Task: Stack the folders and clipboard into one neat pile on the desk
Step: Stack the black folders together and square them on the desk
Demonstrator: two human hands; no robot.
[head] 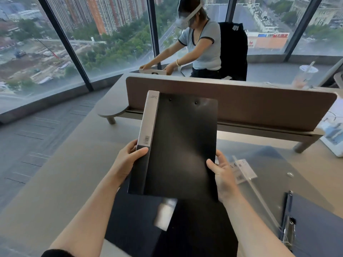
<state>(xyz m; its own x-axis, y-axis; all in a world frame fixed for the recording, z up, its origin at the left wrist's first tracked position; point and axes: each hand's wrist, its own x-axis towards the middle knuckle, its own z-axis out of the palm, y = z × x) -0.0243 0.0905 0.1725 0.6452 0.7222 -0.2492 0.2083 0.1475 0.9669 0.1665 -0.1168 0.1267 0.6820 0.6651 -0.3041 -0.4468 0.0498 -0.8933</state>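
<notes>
I hold a black folder (178, 145) with a grey labelled spine up above the desk (61, 182), tilted towards me. My left hand (128, 160) grips its spine edge at the lower left. My right hand (222, 175) grips its lower right edge. Beneath it on the desk lies a dark folder (133, 216) with a blurred white label. To the right lies a translucent grey folder (274, 175) with an A4 sticker. At the far right rests a dark blue clipboard (315, 225) with a metal clip.
A brown divider panel (241, 106) runs across the back of the desk. Beyond it a person sits handling a flat white box. A plastic cup (304, 76) stands behind the divider at right. White papers lie at the right edge. Floor and windows are to the left.
</notes>
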